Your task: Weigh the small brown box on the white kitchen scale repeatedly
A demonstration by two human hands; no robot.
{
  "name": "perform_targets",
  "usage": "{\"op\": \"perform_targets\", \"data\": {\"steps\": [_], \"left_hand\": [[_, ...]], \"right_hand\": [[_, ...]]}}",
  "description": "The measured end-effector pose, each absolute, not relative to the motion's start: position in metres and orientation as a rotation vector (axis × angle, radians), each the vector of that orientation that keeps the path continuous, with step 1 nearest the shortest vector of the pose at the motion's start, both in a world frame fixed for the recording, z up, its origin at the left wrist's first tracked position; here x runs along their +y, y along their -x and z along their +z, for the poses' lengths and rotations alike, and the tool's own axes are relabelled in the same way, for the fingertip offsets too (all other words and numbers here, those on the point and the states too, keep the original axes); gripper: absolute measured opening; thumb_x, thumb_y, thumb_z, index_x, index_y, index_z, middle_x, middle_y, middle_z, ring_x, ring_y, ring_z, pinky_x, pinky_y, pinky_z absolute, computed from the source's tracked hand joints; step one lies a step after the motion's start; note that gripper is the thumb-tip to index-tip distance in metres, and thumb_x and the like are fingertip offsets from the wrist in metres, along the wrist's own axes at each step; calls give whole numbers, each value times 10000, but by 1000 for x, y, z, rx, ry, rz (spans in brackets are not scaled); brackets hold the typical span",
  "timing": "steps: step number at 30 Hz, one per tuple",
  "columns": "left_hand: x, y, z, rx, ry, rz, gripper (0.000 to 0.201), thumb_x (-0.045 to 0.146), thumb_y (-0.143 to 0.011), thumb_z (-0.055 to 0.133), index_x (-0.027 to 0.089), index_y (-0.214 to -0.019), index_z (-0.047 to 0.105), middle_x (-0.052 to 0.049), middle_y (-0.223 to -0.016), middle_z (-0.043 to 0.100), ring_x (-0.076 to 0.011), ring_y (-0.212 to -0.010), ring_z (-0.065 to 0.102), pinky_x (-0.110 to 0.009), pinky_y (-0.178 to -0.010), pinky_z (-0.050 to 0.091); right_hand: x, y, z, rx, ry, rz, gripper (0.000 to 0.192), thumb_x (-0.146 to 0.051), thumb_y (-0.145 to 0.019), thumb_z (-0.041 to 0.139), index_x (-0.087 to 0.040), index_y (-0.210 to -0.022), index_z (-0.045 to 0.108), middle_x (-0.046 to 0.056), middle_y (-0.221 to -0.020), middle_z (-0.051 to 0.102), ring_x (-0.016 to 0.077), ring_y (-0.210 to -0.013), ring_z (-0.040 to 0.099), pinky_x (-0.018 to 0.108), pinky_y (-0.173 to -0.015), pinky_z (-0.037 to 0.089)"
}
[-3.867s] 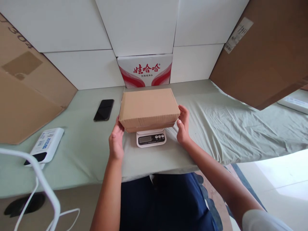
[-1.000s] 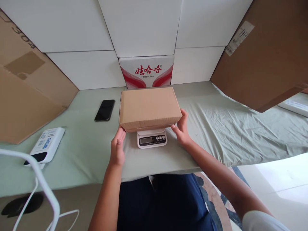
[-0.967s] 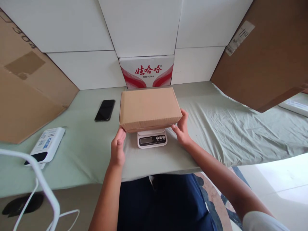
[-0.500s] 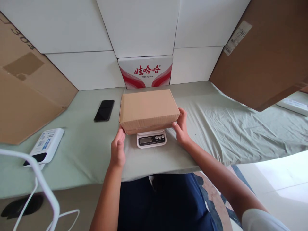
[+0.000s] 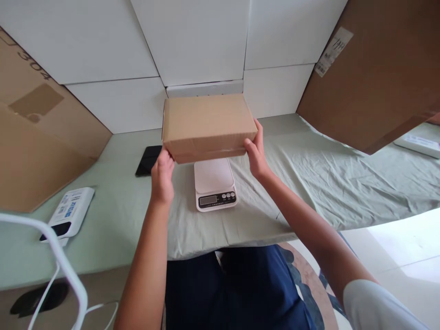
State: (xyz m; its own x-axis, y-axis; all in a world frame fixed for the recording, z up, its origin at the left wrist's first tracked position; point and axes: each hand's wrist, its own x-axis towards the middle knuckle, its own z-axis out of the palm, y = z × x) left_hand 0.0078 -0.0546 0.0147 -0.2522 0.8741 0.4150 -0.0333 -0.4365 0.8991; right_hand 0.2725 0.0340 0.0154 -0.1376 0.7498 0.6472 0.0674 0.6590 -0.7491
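Observation:
Both hands hold a closed brown cardboard box (image 5: 209, 121) up in the air, above and behind a white kitchen scale (image 5: 215, 176). My left hand (image 5: 162, 176) grips its near left corner, with the fingers partly hidden underneath. At the right end, my right hand (image 5: 256, 149) has its thumb on the front face and its fingers round the side. The scale's front panel, with a small display and several buttons, faces me, and part of its bare plate shows below the box. A black smartphone (image 5: 147, 161) lies on the cloth, just behind my left hand.
Large cardboard sheets stand at left (image 5: 44, 137) and right (image 5: 364, 82). White boxes (image 5: 113, 105) line the back. A white device (image 5: 70, 213) lies on the green cloth (image 5: 113, 238) at left, near a white curved tube (image 5: 68, 270). Another white device (image 5: 417, 146) lies far right.
The cardboard box has risen off the scale and moved away from me, held by both hands. More of the scale's plate now shows, and the box covers the red print on the carton behind.

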Motion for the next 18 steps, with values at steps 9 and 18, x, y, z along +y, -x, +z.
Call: {"op": "perform_targets", "data": {"steps": [9, 18], "left_hand": [[37, -4, -53, 1180, -1050, 1707, 876, 828, -827, 576, 178, -1411, 640, -182, -1575, 552, -324, -1535, 437, -444, -1265, 347], [41, 0, -65, 1188, -1022, 1711, 812, 811, -841, 576, 198, -1366, 669, -164, -1544, 590, -298, -1514, 477, -432, -1260, 348]], "right_hand": [[97, -246, -42, -1422, 802, 815, 893, -777, -831, 563, -240, -1503, 324, 147, -1613, 420, 323, -1527, 378, 534, -1320, 249], [102, -247, -46, -1442, 835, 904, 884, -790, -834, 538, -251, -1496, 312, 131, -1600, 454, 316, -1554, 358, 525, -1330, 247]]}}
